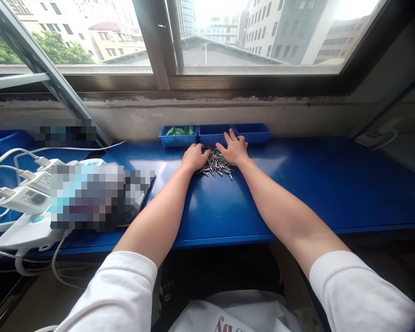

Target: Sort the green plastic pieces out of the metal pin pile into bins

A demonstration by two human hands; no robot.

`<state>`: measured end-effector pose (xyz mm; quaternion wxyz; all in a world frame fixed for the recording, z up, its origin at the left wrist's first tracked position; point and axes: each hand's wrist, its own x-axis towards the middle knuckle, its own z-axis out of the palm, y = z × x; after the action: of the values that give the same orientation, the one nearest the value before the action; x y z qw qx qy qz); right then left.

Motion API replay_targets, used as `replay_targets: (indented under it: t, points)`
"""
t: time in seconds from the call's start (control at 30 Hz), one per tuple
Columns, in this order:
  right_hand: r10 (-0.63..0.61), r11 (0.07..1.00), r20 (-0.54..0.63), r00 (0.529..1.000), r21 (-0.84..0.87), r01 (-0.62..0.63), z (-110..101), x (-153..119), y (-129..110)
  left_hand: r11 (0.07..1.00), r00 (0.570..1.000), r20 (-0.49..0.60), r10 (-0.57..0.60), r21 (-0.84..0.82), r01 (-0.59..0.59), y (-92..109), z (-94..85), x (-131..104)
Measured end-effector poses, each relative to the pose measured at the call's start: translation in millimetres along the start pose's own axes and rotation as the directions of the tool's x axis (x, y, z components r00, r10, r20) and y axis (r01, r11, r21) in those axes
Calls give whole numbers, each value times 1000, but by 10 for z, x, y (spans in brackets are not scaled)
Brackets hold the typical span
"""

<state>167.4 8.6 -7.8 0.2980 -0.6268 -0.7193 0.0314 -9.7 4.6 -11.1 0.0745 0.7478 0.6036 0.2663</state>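
Observation:
A heap of thin, shiny metal pins (215,162), perhaps rivets, lies on the blue tabletop (217,216). At its left edge rests my left hand (194,157), thumb apart from its bent fingers and touching the pins. My right hand (235,148) is at the heap's right side, fingers spread, with its thumb over the pins. Neither hand visibly holds a pin. Just behind the heap stand three blue bins in a row. The left bin (178,140) contains green crumpled material (180,131); my right fingers partly cover the front of the middle bin (212,137) and right bin (254,137).
On the left, a white power strip (24,235) carries several plugged-in chargers (24,198) and loose cables. Blurred items lie beside it. A metal frame (69,101) rises at the left. Windows (263,41) and a low wall close off the back.

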Motion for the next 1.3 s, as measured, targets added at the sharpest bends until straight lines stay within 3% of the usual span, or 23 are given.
replay_targets:
  t: [0.2,0.3,0.43,0.53,0.77,1.3]
  points:
    - [-105,992,-129,986,60,114,-13,-34,-12,996,996,14,91,-3,-91,-13,20,16]
    - [-129,989,-70,989,65,134,-22,-47,-5,992,992,24,127,-18,-126,-6,17,8]
    - [-81,997,106,991,27,78,3,-48,16,991,991,25,133,-38,-132,10,2,-13]
    - [-125,991,172,977,63,115,25,-41,17,990,990,33,139,-36,-137,20,-8,-24]
    - [-178,978,155,972,141,157,17,-58,-26,986,986,24,166,-33,-166,38,-16,-38]
    - [-67,991,128,990,120,52,112,-20,-13,984,983,36,178,-38,-177,21,-4,-26]
